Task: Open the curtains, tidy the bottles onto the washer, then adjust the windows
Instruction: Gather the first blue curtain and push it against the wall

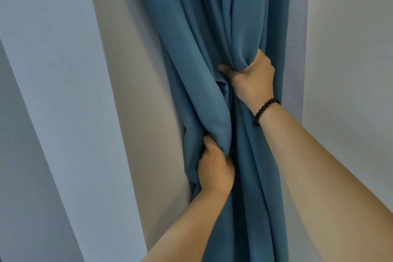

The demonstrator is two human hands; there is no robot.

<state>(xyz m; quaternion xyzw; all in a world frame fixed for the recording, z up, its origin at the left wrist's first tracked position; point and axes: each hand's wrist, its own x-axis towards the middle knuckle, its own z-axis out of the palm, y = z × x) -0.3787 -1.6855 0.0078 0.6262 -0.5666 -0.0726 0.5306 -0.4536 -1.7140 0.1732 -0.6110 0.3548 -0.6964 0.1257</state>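
Against the wall, both hands' fingers grip the bunched blue curtain [204, 34]: left hand [214, 168] low, right hand [251, 78] higher.

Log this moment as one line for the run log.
step: open curtains | left hand: grips curtain fold, lower | right hand: grips bunched curtain, higher | curtain: gathered beside wall

Left hand [214, 168] and right hand [253, 78] clench, arms outstretched

No legible text or labels anywhere
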